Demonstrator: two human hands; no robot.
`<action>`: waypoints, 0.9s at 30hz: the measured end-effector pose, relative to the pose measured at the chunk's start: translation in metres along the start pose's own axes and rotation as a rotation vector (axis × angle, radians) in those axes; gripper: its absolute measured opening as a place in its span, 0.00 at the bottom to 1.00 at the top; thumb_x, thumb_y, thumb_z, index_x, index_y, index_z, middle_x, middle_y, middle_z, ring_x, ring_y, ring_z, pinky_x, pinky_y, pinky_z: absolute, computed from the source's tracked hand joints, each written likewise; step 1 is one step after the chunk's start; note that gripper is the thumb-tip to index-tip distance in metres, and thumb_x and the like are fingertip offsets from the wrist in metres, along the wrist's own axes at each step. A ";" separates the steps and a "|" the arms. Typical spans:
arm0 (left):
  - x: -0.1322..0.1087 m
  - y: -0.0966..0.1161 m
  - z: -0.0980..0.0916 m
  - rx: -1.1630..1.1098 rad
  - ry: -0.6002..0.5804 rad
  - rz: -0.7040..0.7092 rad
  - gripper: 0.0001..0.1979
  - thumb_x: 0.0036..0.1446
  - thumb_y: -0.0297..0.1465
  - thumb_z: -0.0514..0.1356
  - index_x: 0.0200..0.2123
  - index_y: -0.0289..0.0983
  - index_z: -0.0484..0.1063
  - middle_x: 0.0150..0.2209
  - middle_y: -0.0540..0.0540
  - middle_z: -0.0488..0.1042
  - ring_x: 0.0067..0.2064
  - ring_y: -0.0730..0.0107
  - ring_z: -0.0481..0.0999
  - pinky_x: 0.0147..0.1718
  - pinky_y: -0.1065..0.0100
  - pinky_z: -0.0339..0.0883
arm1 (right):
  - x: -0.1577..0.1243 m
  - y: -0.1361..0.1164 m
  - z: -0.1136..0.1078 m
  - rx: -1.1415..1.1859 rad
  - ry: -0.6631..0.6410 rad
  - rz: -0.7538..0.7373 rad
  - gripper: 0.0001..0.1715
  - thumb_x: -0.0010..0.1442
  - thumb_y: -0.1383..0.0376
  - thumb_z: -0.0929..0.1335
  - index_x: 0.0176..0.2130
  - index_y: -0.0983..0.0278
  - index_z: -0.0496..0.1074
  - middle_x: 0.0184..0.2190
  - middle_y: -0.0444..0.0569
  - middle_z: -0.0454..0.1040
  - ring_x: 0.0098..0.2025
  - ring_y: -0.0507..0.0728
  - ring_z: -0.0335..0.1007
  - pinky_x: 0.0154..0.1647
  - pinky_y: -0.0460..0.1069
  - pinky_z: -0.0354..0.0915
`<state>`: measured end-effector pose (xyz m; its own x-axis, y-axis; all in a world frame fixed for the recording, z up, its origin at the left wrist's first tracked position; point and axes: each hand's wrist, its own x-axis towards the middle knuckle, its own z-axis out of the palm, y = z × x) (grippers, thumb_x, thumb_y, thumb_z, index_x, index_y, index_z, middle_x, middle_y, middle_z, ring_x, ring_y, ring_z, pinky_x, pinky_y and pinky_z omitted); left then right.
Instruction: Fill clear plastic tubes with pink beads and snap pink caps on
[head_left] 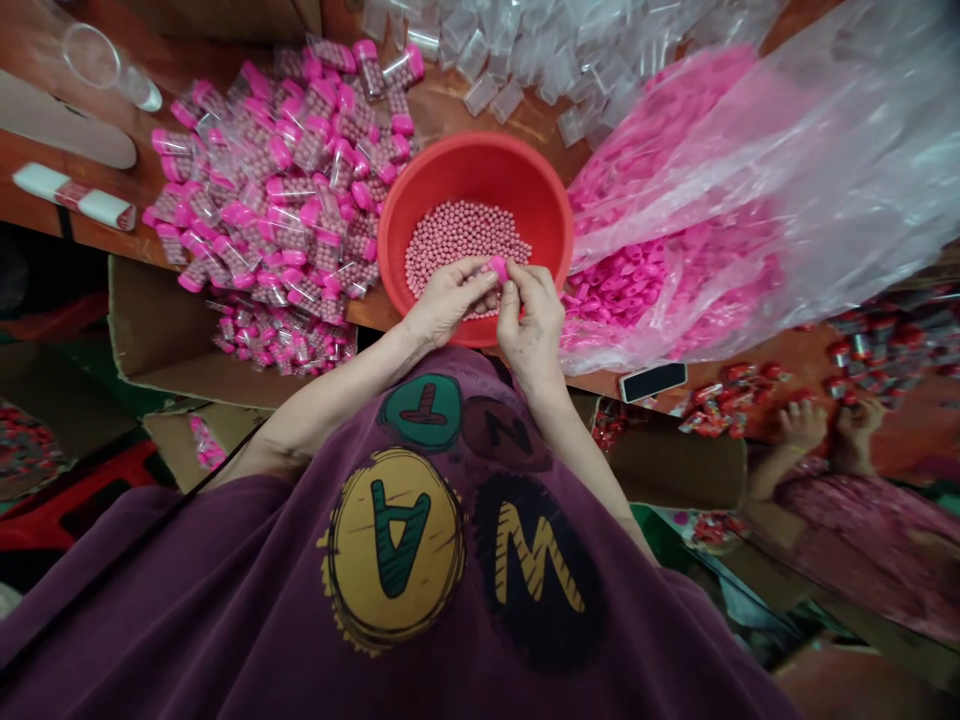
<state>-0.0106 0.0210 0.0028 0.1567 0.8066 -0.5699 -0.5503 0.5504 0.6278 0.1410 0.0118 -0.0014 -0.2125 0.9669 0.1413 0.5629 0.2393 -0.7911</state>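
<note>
Over the near side of a red plastic basin (551, 185), my two hands meet at a bright pink cap (497, 267). My left hand (450, 297) is closed around what seems to be a small clear bottle under that cap, mostly hidden by the fingers. Thumb and fingers of my right hand (534, 312) pinch the cap from the other side. Whether the cap sits fully on the bottle I cannot tell. Small round pink beads (465, 235) cover the bottom of the basin.
Left lies a heap of bead-filled bottles with pink caps (292, 180), spilling toward a cardboard box (150, 330). Clear empty bottles (517, 50) lie behind. A plastic bag (832, 190) of pink caps (637, 285) and a phone (653, 382) are right, near another person's hands (802, 425).
</note>
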 end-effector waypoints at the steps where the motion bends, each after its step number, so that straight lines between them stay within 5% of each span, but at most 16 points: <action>1: -0.001 0.000 0.001 0.006 0.014 -0.004 0.09 0.68 0.33 0.73 0.38 0.36 0.79 0.28 0.54 0.74 0.27 0.81 0.71 0.29 0.76 0.66 | 0.000 -0.001 -0.002 -0.005 -0.030 0.001 0.25 0.82 0.55 0.59 0.64 0.57 0.77 0.55 0.56 0.80 0.58 0.64 0.79 0.66 0.67 0.78; 6: -0.003 0.006 -0.004 0.092 -0.018 -0.019 0.10 0.66 0.36 0.74 0.39 0.37 0.80 0.27 0.53 0.75 0.27 0.80 0.72 0.27 0.75 0.63 | 0.002 0.015 -0.018 0.037 -0.154 -0.014 0.22 0.79 0.56 0.64 0.64 0.53 0.78 0.57 0.56 0.77 0.60 0.65 0.77 0.66 0.70 0.78; 13: -0.001 0.007 -0.021 0.257 -0.025 0.090 0.15 0.57 0.39 0.79 0.42 0.35 0.85 0.36 0.49 0.85 0.33 0.76 0.79 0.38 0.71 0.74 | -0.001 0.030 -0.001 0.222 -0.011 0.162 0.29 0.77 0.43 0.66 0.67 0.53 0.70 0.53 0.52 0.77 0.51 0.60 0.78 0.55 0.62 0.82; 16: -0.003 0.004 -0.021 0.272 0.000 0.097 0.15 0.58 0.38 0.78 0.43 0.35 0.86 0.37 0.47 0.86 0.37 0.73 0.82 0.39 0.71 0.76 | -0.003 0.012 -0.001 0.055 -0.146 0.094 0.26 0.76 0.48 0.68 0.64 0.57 0.72 0.55 0.55 0.77 0.57 0.64 0.77 0.63 0.67 0.78; 19: -0.006 0.000 -0.016 0.247 0.042 0.085 0.11 0.59 0.35 0.77 0.42 0.35 0.86 0.38 0.46 0.87 0.39 0.71 0.84 0.42 0.70 0.78 | -0.003 -0.001 0.000 -0.179 -0.223 0.043 0.37 0.69 0.51 0.74 0.68 0.63 0.67 0.60 0.62 0.73 0.65 0.72 0.72 0.70 0.75 0.72; 27: -0.015 -0.002 -0.001 0.188 0.186 -0.008 0.05 0.64 0.29 0.73 0.36 0.34 0.83 0.30 0.51 0.82 0.33 0.76 0.80 0.38 0.74 0.77 | -0.004 0.018 0.023 -0.310 -0.233 -0.012 0.35 0.64 0.54 0.76 0.62 0.65 0.67 0.55 0.62 0.75 0.61 0.74 0.72 0.67 0.77 0.71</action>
<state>-0.0128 0.0080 0.0097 -0.0026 0.7580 -0.6522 -0.3847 0.6013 0.7003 0.1335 0.0099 -0.0302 -0.3761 0.9264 -0.0173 0.7665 0.3006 -0.5675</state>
